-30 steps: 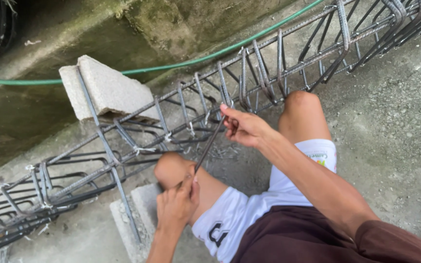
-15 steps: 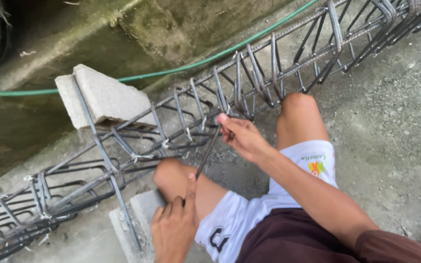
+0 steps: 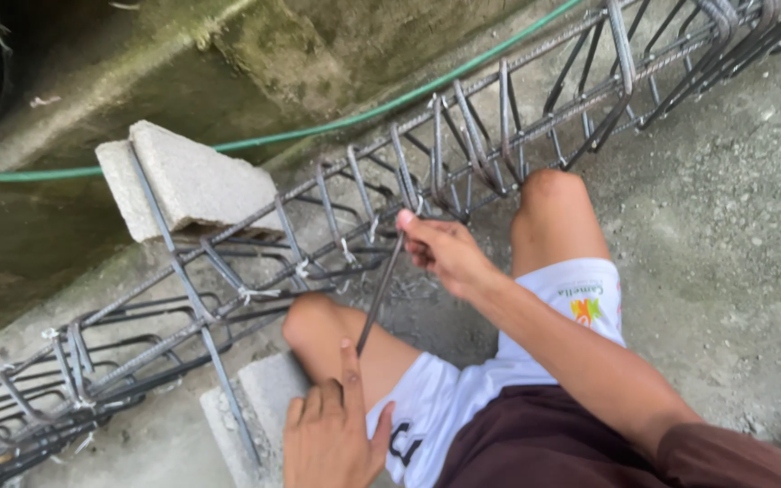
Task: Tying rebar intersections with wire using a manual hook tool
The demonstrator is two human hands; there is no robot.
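Hands: two, the left hand (image 3: 327, 432) and the right hand (image 3: 443, 251)
Thin metal rod (image 3: 380, 294): one
Rebar cage (image 3: 336, 226): one
Concrete blocks: two, the upper block (image 3: 193, 181) and the lower block (image 3: 259, 398)
Green hose (image 3: 354, 113): one
Bare knees: two

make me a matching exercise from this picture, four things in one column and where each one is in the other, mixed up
Things:
1. green hose
2. grey concrete block
3. right hand
4. left hand

Places:
A. at the bottom of the view, by the lower end of the thin rod
B. along the foot of the wall, behind the rebar cage
C. under the cage, propping it up on the left
D. at the upper end of the thin rod, against the cage

Pairs: 1-B, 2-C, 3-D, 4-A
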